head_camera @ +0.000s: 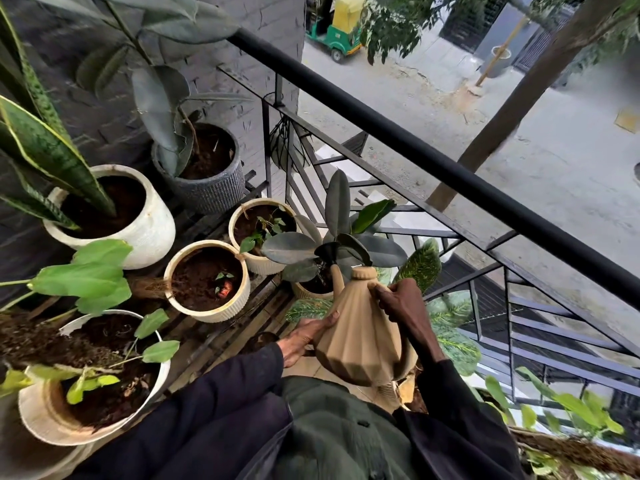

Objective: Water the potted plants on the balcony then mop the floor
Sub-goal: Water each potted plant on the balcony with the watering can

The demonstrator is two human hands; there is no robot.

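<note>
I hold a tan ribbed watering can (360,336) in front of my chest, tilted forward. Its black spout head (328,252) hangs over the dark-leaved rubber plant (341,244) in a small cream pot (304,292) by the railing. My right hand (403,304) grips the can's upper side near the neck. My left hand (304,336) supports the can's lower left side, fingers fairly straight against it. Cream pots of dark soil (207,282) (259,230) stand just left of the spout.
A white pot with a snake plant (114,216) and a grey ribbed pot (207,171) sit at the back by the dark brick wall. A big cream pot (90,379) is at near left. The black railing (415,150) runs diagonally on the right, street below.
</note>
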